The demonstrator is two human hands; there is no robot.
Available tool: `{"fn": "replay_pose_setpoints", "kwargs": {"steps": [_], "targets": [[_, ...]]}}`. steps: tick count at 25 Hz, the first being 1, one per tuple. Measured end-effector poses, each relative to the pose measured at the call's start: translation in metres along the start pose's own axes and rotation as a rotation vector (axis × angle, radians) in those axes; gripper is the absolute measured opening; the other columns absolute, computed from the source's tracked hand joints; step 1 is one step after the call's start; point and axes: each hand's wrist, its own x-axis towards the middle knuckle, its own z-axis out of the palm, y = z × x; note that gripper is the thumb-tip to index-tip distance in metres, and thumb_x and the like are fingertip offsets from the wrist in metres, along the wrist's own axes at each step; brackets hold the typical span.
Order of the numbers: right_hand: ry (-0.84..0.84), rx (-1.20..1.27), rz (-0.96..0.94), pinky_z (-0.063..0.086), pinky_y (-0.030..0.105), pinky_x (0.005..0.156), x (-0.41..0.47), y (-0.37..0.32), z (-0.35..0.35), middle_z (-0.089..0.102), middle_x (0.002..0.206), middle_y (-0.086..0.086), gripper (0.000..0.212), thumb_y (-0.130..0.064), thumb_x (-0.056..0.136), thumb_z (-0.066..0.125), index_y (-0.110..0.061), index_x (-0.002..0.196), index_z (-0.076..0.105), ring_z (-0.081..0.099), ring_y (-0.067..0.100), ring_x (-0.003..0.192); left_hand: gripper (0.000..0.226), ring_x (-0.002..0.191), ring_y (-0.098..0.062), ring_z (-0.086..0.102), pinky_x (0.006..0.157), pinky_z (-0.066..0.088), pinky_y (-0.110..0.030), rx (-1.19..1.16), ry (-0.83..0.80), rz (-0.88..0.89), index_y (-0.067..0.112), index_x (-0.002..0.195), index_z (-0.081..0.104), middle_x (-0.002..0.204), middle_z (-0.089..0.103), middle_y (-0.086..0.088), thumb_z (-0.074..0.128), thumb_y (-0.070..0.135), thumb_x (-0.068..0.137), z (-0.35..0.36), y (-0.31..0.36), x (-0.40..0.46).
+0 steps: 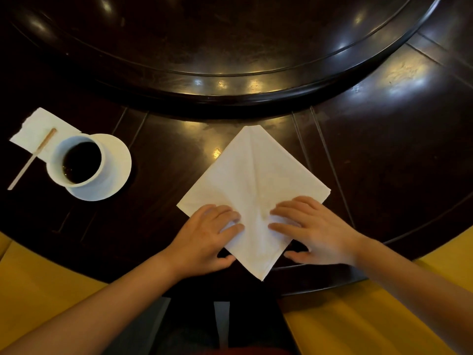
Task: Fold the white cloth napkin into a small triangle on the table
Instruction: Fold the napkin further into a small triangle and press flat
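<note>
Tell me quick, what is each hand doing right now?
Left hand: open, fingers pressing flat on the napkin.
Right hand: open, fingers pressing flat on the napkin too.

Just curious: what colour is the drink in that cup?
Very dark, almost black, in the white cup; the head view shows it.

A white cloth napkin lies as a diamond on the dark wooden bench, one corner pointing away and the near corner reaching the bench's edge. The left hand and right hand rest flat on its lower half, fingers pointing inward either side of a centre crease. Far left, a white cup of dark liquid stands on a saucer, beside a wooden stirrer lying across a paper napkin.
</note>
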Motion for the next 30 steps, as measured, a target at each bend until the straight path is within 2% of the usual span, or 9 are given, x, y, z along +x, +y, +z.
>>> {"fn": "replay_pose_setpoints", "kwargs": {"steps": [4,8,10,15,18,21,25,27,30], "targets": [[0.031,-0.016,-0.036,0.047,0.041,0.09,0.003,-0.001,0.007,0.062,0.116,0.008,0.037,-0.045,0.082,0.06,-0.018,0.106,0.06,0.055,0.027,0.108,0.042,0.093,-0.027,0.058,0.072,0.052,-0.037,0.048,0.017,0.116,0.01,0.1,0.065,0.102,0.064,-0.009,0.071,0.034,0.066,-0.005,-0.001,0.014],[0.093,-0.04,-0.119,0.052,0.04,0.077,0.008,-0.003,0.011,0.065,0.106,0.007,0.022,-0.033,0.088,0.056,-0.014,0.097,0.062,0.059,0.027,0.098,0.028,0.079,-0.027,0.059,0.051,0.05,-0.034,0.069,0.028,0.195,0.005,0.092,0.065,0.092,0.064,-0.011,0.074,0.016,0.068,-0.006,-0.002,0.02],[0.08,-0.036,-0.159,0.054,0.04,0.077,0.009,-0.001,0.006,0.066,0.106,0.008,0.02,-0.024,0.083,0.063,-0.012,0.098,0.062,0.061,0.028,0.098,0.018,0.08,-0.026,0.06,0.05,0.05,-0.034,0.069,0.034,0.204,0.004,0.091,0.064,0.092,0.065,-0.012,0.068,0.005,0.073,-0.005,-0.004,0.017],[-0.073,-0.01,-0.094,0.057,0.039,0.075,0.011,0.005,-0.014,0.061,0.113,0.013,0.05,-0.01,0.064,0.081,-0.013,0.109,0.06,0.058,0.029,0.103,0.017,0.09,-0.027,0.061,0.061,0.055,-0.034,0.033,0.01,0.161,0.003,0.095,0.063,0.099,0.064,-0.013,0.065,0.003,0.078,-0.01,-0.012,0.008],[-0.048,-0.026,-0.105,0.056,0.04,0.066,0.019,0.006,-0.013,0.062,0.106,0.011,0.037,-0.014,0.068,0.078,-0.012,0.1,0.061,0.058,0.03,0.096,0.016,0.091,-0.023,0.062,0.07,0.056,-0.031,-0.011,0.026,0.124,0.004,0.096,0.065,0.098,0.067,-0.01,0.061,0.006,0.08,-0.012,-0.014,0.007],[0.013,0.031,-0.067,0.053,0.035,0.061,0.025,0.002,-0.008,0.065,0.093,0.007,0.023,-0.018,0.072,0.077,-0.011,0.087,0.061,0.059,0.027,0.085,0.018,0.088,-0.016,0.062,0.072,0.053,-0.029,-0.16,0.03,-0.023,0.01,0.095,0.066,0.093,0.068,-0.002,0.066,0.011,0.077,-0.013,-0.017,0.011],[0.12,0.379,0.346,0.049,0.033,0.063,0.035,0.003,-0.017,0.063,0.09,0.0,0.026,-0.013,0.077,0.067,-0.016,0.099,0.055,0.059,0.021,0.082,0.006,0.074,-0.003,0.056,0.064,0.042,-0.013,-0.552,0.129,-0.426,0.023,0.086,0.057,0.078,0.061,0.011,0.053,0.025,0.082,-0.028,-0.018,0.025],[0.116,0.454,0.478,0.045,0.031,0.064,0.036,0.006,-0.02,0.059,0.094,-0.004,0.038,-0.013,0.078,0.065,-0.018,0.112,0.048,0.056,0.016,0.082,0.005,0.069,-0.01,0.051,0.059,0.036,-0.012,-0.568,0.191,-0.532,0.017,0.082,0.054,0.072,0.056,0.005,0.054,0.022,0.082,-0.03,-0.019,0.033],[0.214,0.581,0.593,0.041,0.026,0.061,0.035,0.005,-0.023,0.058,0.086,-0.006,0.023,-0.018,0.083,0.064,-0.019,0.103,0.053,0.055,0.012,0.073,0.015,0.069,-0.012,0.05,0.061,0.035,-0.008,-0.505,0.26,-0.597,0.007,0.089,0.061,0.076,0.059,-0.001,0.055,0.019,0.082,-0.029,-0.019,0.037]]}}
